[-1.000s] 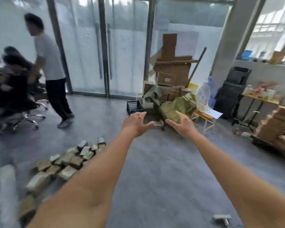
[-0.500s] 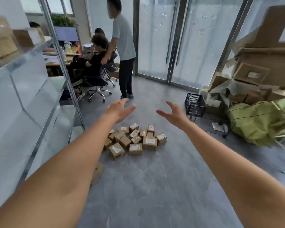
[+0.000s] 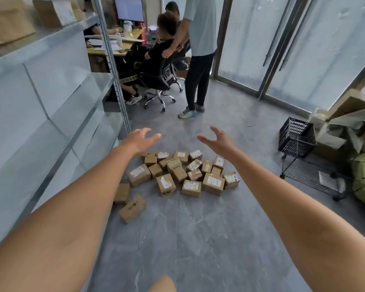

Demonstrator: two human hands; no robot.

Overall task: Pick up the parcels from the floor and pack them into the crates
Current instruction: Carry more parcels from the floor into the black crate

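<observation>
soft daylight through frosted glass doors (image 3: 303, 45); wide-angle bending at edges, slight blur.

Left forearm (image 3: 105, 180) hides part of one parcel (image 3: 122, 192).

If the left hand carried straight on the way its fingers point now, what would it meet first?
Probably nothing close: the left hand is open, fingers aimed forward over the far edge of the parcel pile, toward bare floor before the standing person's shoes. Depth is uncertain.
</observation>
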